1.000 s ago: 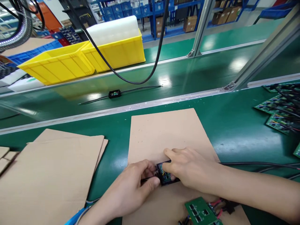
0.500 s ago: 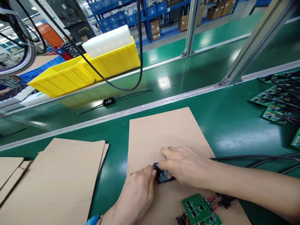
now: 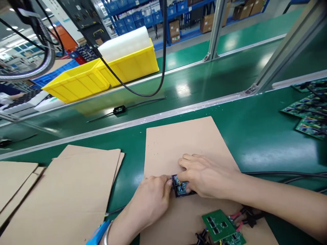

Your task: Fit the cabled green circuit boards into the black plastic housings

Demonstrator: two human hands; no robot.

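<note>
A small black open case [image 3: 184, 195] with a circuit board [image 3: 181, 187] inside lies on a cardboard sheet [image 3: 178, 143]. My right hand [image 3: 204, 175] reaches over its right part, fingers curled around and into it, hiding that end. At the case's left edge, my left hand [image 3: 152, 194] is closed in a pinch on what appears to be a black cable [image 3: 118, 210], which shows again behind the wrist. The pinched part is mostly hidden. Close below the right hand rests a green circuit board [image 3: 219, 224] with red wires and black connectors.
Stacked cardboard sheets [image 3: 76, 183] lie at left. Black cables [image 3: 281, 174] and several wired boards [image 3: 314, 112] are at right. Past a metal rail [image 3: 178, 110], a cased board with leads [image 3: 119, 110] and yellow bins [image 3: 79, 83] stand. A co-worker's hand [image 3: 19, 96] shows far left.
The whole view has shifted slightly, so most things appear further right. Both hands stay at the case; a little more of the board inside shows between them.
</note>
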